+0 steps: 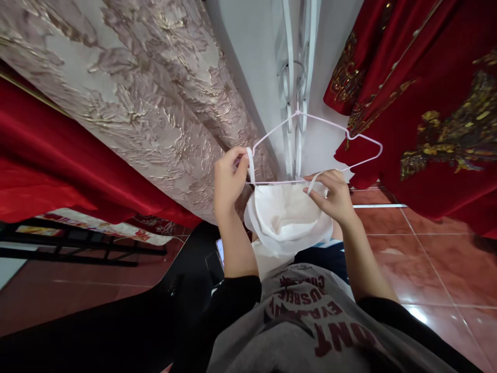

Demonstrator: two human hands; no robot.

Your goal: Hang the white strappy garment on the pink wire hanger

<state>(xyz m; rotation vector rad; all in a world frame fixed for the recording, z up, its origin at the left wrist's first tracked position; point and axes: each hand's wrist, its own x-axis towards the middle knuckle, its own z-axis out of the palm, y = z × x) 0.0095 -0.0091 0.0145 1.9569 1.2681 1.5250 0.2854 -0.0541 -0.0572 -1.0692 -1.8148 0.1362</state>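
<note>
A thin pale pink hanger point(297, 112) hangs by its metal hook in front of me, against the white rack. Below its bottom bar is a white garment point(267, 212) with thin straps, its opening facing up and its lower part bunched near my lap. My left hand point(229, 176) pinches one white strap point(251, 165), which loops at the hanger's left end. At the bottom bar, right of the middle, my right hand point(332, 192) is closed on the other strap point(311, 184). The hanger's right end is bare.
Pale floral brocade point(155, 93) and red cloth point(58, 155) hang at left. Red garments with gold decoration point(435, 103) hang at right. A white metal rack point(289, 46) stands ahead. Below left are a black surface point(135, 311) and a phone-like lit screen point(220, 251). The floor has red tiles point(446, 259).
</note>
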